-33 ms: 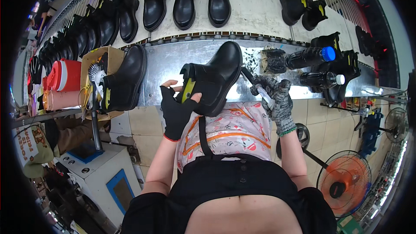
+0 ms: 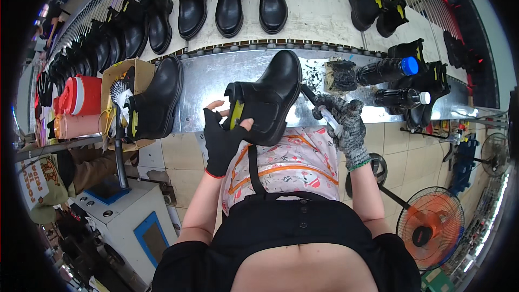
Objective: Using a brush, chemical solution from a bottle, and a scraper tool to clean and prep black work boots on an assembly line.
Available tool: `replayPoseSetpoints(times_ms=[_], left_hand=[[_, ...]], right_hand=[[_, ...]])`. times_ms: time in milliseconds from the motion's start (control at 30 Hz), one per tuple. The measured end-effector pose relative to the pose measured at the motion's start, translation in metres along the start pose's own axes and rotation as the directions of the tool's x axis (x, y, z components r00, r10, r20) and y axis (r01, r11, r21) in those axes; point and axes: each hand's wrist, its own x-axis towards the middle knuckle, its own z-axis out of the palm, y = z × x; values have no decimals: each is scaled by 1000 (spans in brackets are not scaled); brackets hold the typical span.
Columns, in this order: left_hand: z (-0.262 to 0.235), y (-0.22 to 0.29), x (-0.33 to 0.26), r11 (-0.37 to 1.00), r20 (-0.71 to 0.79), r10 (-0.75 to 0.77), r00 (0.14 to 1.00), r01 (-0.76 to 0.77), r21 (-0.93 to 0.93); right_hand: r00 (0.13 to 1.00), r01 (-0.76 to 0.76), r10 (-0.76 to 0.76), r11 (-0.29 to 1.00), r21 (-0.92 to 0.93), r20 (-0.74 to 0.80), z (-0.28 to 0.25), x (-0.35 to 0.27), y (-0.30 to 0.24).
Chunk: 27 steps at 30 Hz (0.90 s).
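Note:
A black ankle boot (image 2: 265,97) with a yellow-green pull patch lies tilted above the metal bench edge, its toe pointing away from me. My left hand (image 2: 224,138), in a black fingerless glove, grips its opening, with the thumb on the outside of the shaft. In my right hand (image 2: 346,127), covered by a stained grey knit glove, is a brush-like tool (image 2: 330,119) with a pale handle and dark head. That dark head is at the right edge of the boot's sole; whether it touches is hard to tell.
A black-smeared pad (image 2: 341,76) and two bottles of dark liquid (image 2: 381,72) (image 2: 400,98) stand right on the metal bench (image 2: 203,86). Left are another boot (image 2: 159,100), a cardboard box (image 2: 143,73) and a red jug (image 2: 81,94). Several boots line the conveyor (image 2: 319,5). A fan (image 2: 430,230) stands lower right.
The boot has turned very slightly, its toe shifting a little to the left. Both hands stay almost where they were.

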Motion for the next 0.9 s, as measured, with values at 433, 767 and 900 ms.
replayPoseSetpoints(times_ms=[433, 767, 900], left_hand=[[21, -10, -13, 827, 418, -269, 867, 431, -362], [41, 7, -9, 730, 473, -217, 854, 463, -502], [46, 25, -4, 641, 479, -276, 833, 531, -554]], right_hand=[[972, 126, -32, 907, -402, 234, 4, -48, -30], [975, 143, -20, 814, -562, 219, 0, -71, -69], [960, 266, -141, 738, -620, 244, -10, -88, -73]])
